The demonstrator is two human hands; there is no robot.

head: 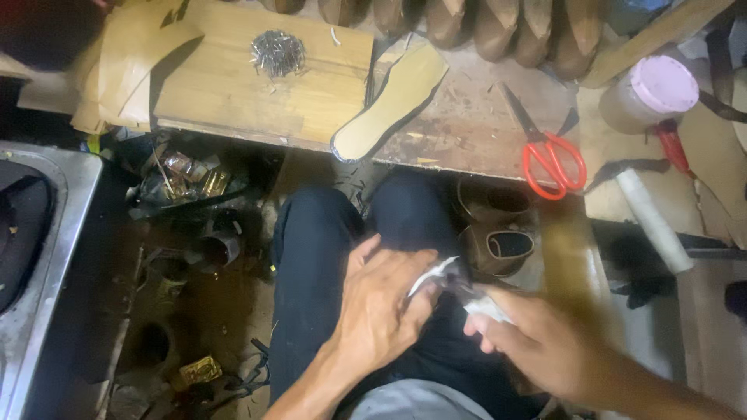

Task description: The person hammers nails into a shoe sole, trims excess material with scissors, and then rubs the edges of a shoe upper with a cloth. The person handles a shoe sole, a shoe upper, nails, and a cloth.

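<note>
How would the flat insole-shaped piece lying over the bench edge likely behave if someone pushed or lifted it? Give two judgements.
The insole piece looks thin and flat, so it is probably light and would bend somewhat when lifted. One end overhangs the workbench edge, so a push toward that end could tip it off.

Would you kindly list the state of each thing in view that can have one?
left hand: fingers gripping the white piece
right hand: fingers holding the same piece
red scissors: closed, lying flat
pink-lidded jar: lid on
insole: overhanging the bench edge
nails: piled loose on the board
</note>
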